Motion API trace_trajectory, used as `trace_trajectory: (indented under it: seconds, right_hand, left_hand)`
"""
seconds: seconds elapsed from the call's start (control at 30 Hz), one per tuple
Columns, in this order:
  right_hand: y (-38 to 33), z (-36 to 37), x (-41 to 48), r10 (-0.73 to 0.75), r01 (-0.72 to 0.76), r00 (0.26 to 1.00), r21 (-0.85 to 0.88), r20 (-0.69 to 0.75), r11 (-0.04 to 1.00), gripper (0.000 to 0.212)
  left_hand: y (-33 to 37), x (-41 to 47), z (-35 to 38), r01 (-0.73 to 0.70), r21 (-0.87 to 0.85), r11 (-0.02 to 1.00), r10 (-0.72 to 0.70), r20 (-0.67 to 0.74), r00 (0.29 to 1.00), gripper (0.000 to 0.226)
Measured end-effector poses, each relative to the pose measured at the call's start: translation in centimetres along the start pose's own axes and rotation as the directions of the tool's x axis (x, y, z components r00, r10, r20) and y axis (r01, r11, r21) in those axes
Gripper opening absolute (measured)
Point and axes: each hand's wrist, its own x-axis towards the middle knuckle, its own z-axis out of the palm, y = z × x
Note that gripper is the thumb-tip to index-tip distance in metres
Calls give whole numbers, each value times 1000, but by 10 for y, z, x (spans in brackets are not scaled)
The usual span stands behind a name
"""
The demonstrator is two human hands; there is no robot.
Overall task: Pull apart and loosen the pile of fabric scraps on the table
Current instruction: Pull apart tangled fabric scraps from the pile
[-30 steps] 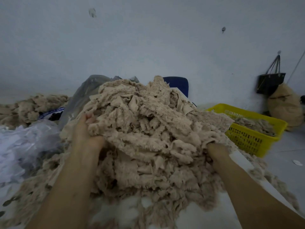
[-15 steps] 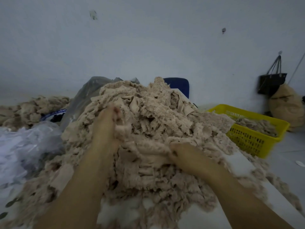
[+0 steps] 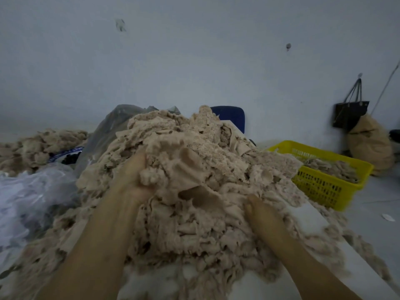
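The pile of beige fabric scraps (image 3: pixel 194 191) is heaped high on the white surface (image 3: pixel 309 217) right in front of me, filling the middle of my view and spilling over the near edge and down the right side. My left hand (image 3: pixel 134 176) is pushed into the left flank of the heap about halfway up, palm turned inward, with a frayed wad of scraps bunched against the palm and my fingers curled into the cloth around it, so it is grasping that wad. My right hand (image 3: pixel 262 215) sits lower on the right flank, back of the hand up, thumb showing at the front. Its fingers are sunk under the scraps, so I cannot tell whether they are clenched on anything or lying loose. Both forearms are bare and reach in from the bottom corners. Past the right edge of the surface stands a yellow perforated plastic basket (image 3: pixel 324 187) with more beige scraps lying in it. Behind the heap I can see the top of a dark blue chair back (image 3: pixel 231 118) and a grey translucent plastic bag (image 3: pixel 112 124). To my left lies a crumpled clear plastic bag (image 3: pixel 32 191), and beyond it a second, lower heap of beige scraps (image 3: pixel 43 144). On the pale wall at the far right hangs a black handbag (image 3: pixel 350 113), touching a tan cloth sack (image 3: pixel 370 146) slumped below it.
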Motion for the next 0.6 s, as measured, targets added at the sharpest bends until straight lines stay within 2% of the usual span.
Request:
trace_trajectory:
  seconds: [0.07,0.17,0.2,0.23,0.3,0.33,0.37,0.43,0.5,0.57,0.6]
  right_hand:
    - [-2,0,1,-24,24,1000,-23,5,999,20]
    - [-17,-6,1,-28,28,1000,5,-4,1000,18]
    - [-23,-9,0,-29,31,999,43,-43,999,16]
    - [-32,-12,-2,-40,48,994,81,-105,996,23]
    - [-58,-16,-1,-112,154,973,202,-203,967,50]
    - [-73,-16,0,-154,205,970,287,-189,936,59]
    - [-86,-15,1,-196,237,969,355,-150,904,60]
    - [-91,-5,3,-240,235,970,366,-33,901,44]
    - [-71,7,-1,-180,168,983,257,27,952,35]
    - [-51,12,-8,-103,99,995,190,12,977,32]
    - [-47,12,-10,-89,97,995,213,-47,972,28]
  left_hand:
    - [0,2,0,-139,58,989,143,-73,987,29]
    - [-6,4,6,-169,34,985,172,-89,981,59]
    - [-7,6,8,-161,16,987,162,-108,981,63]
    - [-10,6,10,-148,-4,989,147,-122,982,63]
    - [-16,8,11,-52,-1,999,52,-89,995,45]
    - [-18,7,13,23,-22,999,-24,-44,999,38]
    - [-19,5,13,100,-50,994,-100,10,995,36]
    - [-19,5,13,205,-199,958,-191,84,978,23]
    - [-10,8,6,119,-400,909,-98,72,993,20]
    - [-3,13,0,-51,-447,893,17,-80,997,9]
    - [-3,14,0,-81,-423,903,38,-108,993,16]
